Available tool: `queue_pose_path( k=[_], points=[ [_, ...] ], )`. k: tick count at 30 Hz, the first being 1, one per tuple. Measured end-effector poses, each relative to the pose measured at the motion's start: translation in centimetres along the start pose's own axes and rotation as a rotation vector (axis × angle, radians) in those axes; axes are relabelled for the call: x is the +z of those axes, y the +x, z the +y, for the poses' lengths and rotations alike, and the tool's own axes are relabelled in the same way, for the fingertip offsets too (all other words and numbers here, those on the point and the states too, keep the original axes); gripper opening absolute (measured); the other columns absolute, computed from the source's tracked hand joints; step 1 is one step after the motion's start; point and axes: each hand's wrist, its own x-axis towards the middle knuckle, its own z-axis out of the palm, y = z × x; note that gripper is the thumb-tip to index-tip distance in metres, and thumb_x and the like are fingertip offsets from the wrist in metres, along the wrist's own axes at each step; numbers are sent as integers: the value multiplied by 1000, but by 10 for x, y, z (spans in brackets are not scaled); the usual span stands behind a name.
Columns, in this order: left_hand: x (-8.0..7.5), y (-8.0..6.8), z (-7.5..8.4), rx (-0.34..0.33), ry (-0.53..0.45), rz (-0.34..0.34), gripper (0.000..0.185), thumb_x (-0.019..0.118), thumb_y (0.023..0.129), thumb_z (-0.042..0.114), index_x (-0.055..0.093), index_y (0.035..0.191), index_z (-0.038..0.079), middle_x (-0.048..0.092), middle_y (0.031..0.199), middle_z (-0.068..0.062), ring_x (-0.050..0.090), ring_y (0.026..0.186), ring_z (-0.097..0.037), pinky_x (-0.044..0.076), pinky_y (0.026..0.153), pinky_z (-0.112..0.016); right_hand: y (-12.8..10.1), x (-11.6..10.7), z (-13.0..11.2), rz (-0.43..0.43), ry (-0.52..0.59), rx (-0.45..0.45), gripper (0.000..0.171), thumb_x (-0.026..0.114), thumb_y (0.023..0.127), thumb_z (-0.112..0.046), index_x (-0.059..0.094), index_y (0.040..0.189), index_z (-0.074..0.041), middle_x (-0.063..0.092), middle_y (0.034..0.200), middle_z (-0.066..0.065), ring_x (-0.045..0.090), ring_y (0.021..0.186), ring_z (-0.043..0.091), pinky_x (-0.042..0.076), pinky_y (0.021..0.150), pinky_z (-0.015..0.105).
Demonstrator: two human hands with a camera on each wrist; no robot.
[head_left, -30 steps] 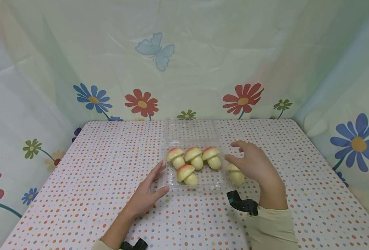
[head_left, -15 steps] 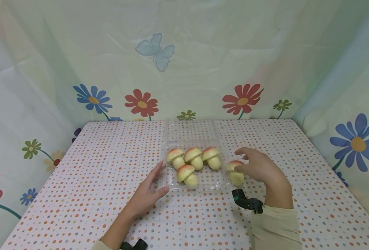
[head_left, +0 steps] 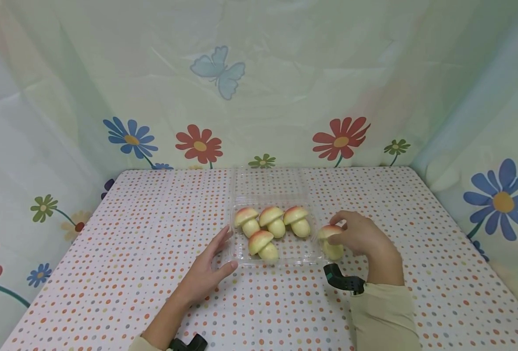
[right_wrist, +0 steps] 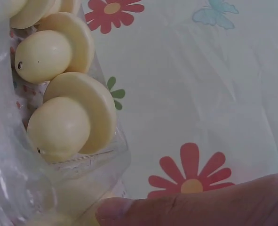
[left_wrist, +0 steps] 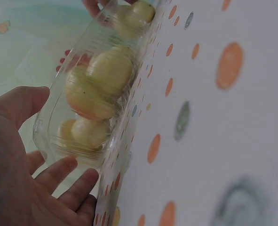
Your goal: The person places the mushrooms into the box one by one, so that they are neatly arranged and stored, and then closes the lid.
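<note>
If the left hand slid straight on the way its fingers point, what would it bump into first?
Probably the clear plastic tray: the left hand lies open with fingertips already at its near-left corner. The nearest mushroom sits just behind that wall, though depth is hard to judge.

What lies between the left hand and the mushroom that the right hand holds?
In the head view, the clear tray with four mushrooms inside lies between the left hand and the loose mushroom gripped by the right hand.
</note>
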Motion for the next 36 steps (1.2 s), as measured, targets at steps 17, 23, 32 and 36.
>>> queue_pose_path(
  k=[17, 23, 32, 36],
  points=[
    [2, 1, -4, 22, 9, 4, 82, 69, 99, 29, 22, 166, 33, 35, 168, 1, 36, 154, -33, 21, 123, -67, 4, -1, 5, 27, 1, -6, 47, 69, 92, -17, 56, 134, -2, 60, 124, 30, 60, 74, 27, 53, 60, 34],
    [1, 2, -4, 29, 9, 0, 81, 68, 99, 29, 22, 166, 34, 35, 168, 1, 36, 154, -33, 21, 123, -67, 3, -6, 8, 60, 21, -23, 51, 68, 95, -20, 52, 139, -1, 59, 125, 31, 65, 75, 27, 56, 62, 35],
    [1, 2, -3, 26, 14, -3, 82, 68, 99, 28, 21, 166, 34, 35, 168, 1, 36, 154, -32, 21, 124, -66, -1, -13, 9, 164, 11, -57, 55, 66, 98, -27, 50, 144, -1, 52, 139, 38, 66, 97, 39, 56, 70, 40],
    [1, 1, -3, 19, 17, 0, 82, 68, 99, 28, 21, 166, 34, 36, 168, 1, 36, 154, -32, 21, 124, -66, -3, -14, 8, 229, 10, -89, 55, 65, 99, -28, 51, 146, -4, 50, 144, 36, 60, 105, 43, 53, 71, 40]
  ],
)
